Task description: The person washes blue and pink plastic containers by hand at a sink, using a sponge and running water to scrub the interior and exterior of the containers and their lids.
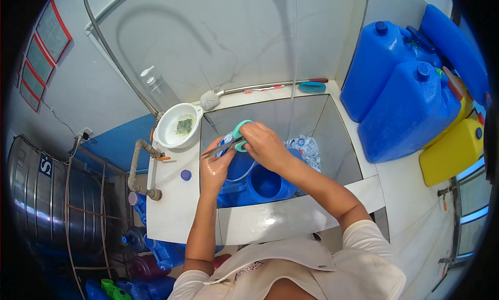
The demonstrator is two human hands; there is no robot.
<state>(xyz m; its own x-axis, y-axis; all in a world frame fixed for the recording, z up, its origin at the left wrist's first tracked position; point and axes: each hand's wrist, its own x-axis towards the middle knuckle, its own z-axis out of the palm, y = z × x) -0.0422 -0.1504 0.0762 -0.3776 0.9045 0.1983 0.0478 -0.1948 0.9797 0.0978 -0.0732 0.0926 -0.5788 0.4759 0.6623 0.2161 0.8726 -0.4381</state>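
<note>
My right hand (pixel 265 144) grips a pair of scissors (pixel 242 128) by its teal handles. The blades point left, across the fingers of my left hand (pixel 216 169). Between those left fingers is a small blue-and-white item (pixel 225 140), partly hidden by the blades; I cannot tell what it is. Both hands are wet and hover over a tiled sink (pixel 339 152). Below them in the sink lies a blue plastic container (pixel 236 194) with a wide round opening. Beyond my right wrist sits a bunched light-blue and white item (pixel 310 153), while a thin water stream (pixel 294 54) falls nearby.
A white basin (pixel 161 130) with a green scouring pad (pixel 184 126) stands left, near a purple cap (pixel 186 175) and a pump bottle (pixel 156 85). Along the back ledge lie a long-handled brush (pixel 210 100), a toothbrush (pixel 265 88) and a teal brush (pixel 312 87). Blue jerrycans (pixel 405 113) stand right.
</note>
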